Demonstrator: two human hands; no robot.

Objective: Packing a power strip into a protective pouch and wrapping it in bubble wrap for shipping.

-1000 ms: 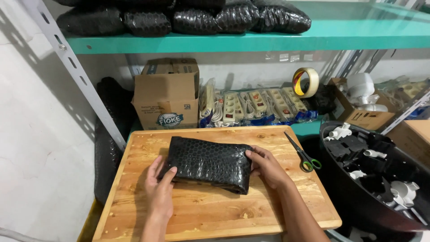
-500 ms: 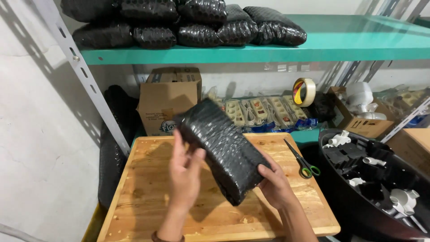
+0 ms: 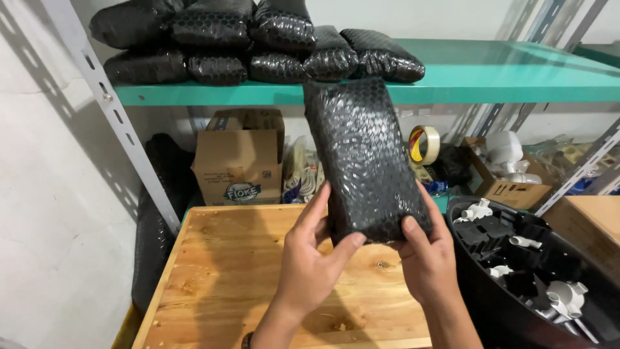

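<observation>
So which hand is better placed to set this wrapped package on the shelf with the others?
Probably the left hand: the stacked packages on the green shelf lie up and leftward. Both it and the right hand grip the black wrapped package at its bottom end.

Teal metal shelf (image 3: 504, 71) against white wall (image 3: 51, 213), wooden tabletop (image 3: 226, 278) below.

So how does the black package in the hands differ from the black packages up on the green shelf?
The held package stands upright off the table, gripped by left hand and right hand; the shelf packages lie flat, stacked and untouched. The held one looks flatter, those plumper. All share black bubble wrap.
</observation>
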